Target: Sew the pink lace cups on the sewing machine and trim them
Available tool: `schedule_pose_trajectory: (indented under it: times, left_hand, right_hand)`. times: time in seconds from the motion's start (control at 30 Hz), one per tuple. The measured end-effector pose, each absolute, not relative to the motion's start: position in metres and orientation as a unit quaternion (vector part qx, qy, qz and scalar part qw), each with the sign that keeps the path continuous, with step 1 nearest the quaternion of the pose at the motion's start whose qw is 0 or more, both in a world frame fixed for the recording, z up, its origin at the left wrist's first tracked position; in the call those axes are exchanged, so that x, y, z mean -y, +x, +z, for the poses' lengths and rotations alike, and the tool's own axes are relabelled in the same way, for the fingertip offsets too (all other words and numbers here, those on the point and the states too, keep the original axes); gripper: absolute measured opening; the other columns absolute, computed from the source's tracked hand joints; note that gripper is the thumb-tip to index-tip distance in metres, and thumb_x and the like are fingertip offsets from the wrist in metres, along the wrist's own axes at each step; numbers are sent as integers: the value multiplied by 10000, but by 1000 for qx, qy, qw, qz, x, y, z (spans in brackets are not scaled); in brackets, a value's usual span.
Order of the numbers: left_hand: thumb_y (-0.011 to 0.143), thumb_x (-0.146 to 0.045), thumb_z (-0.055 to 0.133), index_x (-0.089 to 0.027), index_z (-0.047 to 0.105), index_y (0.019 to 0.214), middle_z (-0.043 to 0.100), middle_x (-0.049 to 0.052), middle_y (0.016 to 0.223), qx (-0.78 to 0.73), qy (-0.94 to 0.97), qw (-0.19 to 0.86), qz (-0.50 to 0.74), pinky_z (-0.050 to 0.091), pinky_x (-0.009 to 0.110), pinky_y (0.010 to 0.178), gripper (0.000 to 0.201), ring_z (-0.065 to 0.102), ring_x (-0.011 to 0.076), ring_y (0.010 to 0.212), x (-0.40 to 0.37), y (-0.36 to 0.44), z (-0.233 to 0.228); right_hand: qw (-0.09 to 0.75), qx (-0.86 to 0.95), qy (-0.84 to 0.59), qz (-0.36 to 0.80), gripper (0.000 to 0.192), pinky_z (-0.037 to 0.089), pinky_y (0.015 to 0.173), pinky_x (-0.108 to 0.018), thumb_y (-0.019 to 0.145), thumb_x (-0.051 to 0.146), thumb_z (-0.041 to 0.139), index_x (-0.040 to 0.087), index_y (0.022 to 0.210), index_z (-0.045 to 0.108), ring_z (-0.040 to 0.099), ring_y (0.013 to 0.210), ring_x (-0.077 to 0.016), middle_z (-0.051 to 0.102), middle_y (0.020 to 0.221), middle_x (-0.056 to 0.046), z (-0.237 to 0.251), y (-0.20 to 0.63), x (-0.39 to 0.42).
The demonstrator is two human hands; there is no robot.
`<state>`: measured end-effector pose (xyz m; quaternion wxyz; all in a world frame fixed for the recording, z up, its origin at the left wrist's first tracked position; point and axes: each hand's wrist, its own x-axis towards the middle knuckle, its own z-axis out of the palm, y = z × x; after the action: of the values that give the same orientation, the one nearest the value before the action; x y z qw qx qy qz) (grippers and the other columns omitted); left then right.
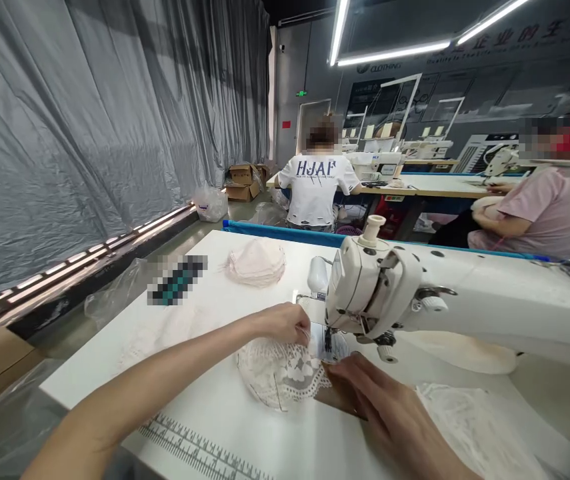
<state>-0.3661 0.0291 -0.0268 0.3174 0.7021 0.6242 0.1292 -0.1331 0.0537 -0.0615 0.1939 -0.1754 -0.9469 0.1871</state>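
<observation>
A white lace cup piece (285, 373), domed like a bra cup, lies on the sewing table just left of the needle. My left hand (287, 323) pinches its upper edge with curled fingers. On the other side, my right hand (372, 390) has its fingers pressed together at the lace edge by the presser foot (329, 340); its fingertips are partly hidden. The white sewing machine (359, 283) reaches in from the right above both hands. A brown plate (337, 393) shows beneath the lace and my right fingers.
A stack of pale cup pieces (256, 262) lies at the back of the table, with pale lace (165, 333) at left. White fabric (475, 420) sits at right. A ruler scale (205, 450) runs along the front edge. Two people work at machines beyond the blue edge (285, 232).
</observation>
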Motion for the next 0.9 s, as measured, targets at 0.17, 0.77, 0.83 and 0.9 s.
schedule_pose_trajectory:
  times: [0.17, 0.77, 0.83, 0.9]
  left_hand:
    - [693, -150, 612, -134, 620, 627, 580, -8, 599, -610, 720, 316, 99, 311, 211, 501, 68, 501, 116, 586, -39, -358, -18]
    - [855, -152, 514, -166, 548, 859, 584, 23, 878, -603, 779, -67, 158, 371, 319, 716, 36, 531, 156, 792, 27, -314, -59]
    - [852, -208, 555, -167, 545, 879, 583, 22, 877, -611, 776, -66, 141, 376, 327, 727, 50, 540, 165, 812, 26, -314, -57]
    - [843, -229, 578, -170, 538, 888, 582, 19, 893, -615, 776, -58, 132, 379, 332, 739, 84, 543, 169, 833, 24, -314, -55]
  right_hand:
    - [253, 954, -101, 126, 460, 530, 657, -230, 801, 33, 318, 244, 1146, 536, 629, 897, -159, 606, 1104, -77, -76, -134, -55]
    - [251, 960, -100, 78, 416, 551, 714, -253, 816, 73, 369, 173, 1180, 546, 634, 907, -176, 612, 1107, -127, -82, -130, -54]
    - [260, 956, -110, 77, 393, 555, 710, -257, 826, 85, 370, 186, 1152, 564, 638, 906, -179, 617, 1114, -122, -84, -126, -54]
    - [262, 955, -113, 77, 351, 555, 722, -277, 847, 117, 384, 200, 1123, 584, 632, 925, -193, 626, 1114, -117, -85, -124, -54]
